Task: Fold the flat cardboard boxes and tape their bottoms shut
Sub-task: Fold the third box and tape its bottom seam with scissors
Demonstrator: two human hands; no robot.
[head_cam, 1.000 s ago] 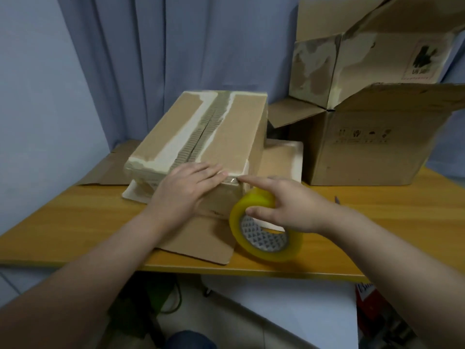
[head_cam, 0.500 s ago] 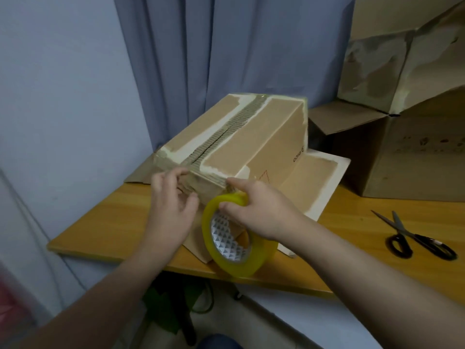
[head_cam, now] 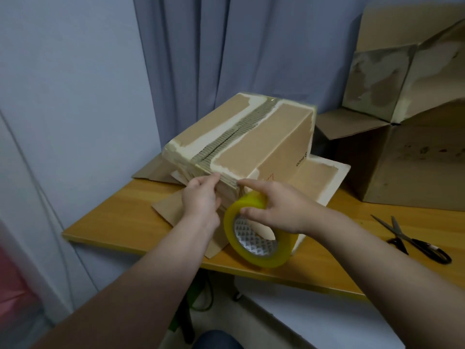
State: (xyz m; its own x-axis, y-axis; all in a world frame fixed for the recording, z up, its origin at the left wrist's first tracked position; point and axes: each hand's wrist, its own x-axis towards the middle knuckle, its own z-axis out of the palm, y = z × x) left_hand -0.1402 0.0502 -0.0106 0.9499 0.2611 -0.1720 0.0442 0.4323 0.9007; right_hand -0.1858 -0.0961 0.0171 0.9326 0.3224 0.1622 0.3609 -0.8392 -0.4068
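Note:
A folded cardboard box (head_cam: 254,144) stands bottom-up on the wooden table (head_cam: 120,220), its torn centre seam running away from me and its lower flaps spread flat. My left hand (head_cam: 201,200) presses on the box's near face just below the seam's end, fingers against the cardboard. My right hand (head_cam: 271,210) grips a yellow tape roll (head_cam: 254,240) from above, its index finger stretched toward the box's near top edge. The roll stands on edge right in front of the box. Any tape strip between roll and box is hidden.
A large open cardboard box (head_cam: 407,157) fills the right back of the table, another box (head_cam: 385,84) propped on it. Black scissors (head_cam: 415,240) lie at the right near the front edge. Blue curtain and wall stand close behind.
My view has swung left and closer. My left hand slid from the box's top down onto its near face, and my right hand with the roll moved up against the box's near edge.

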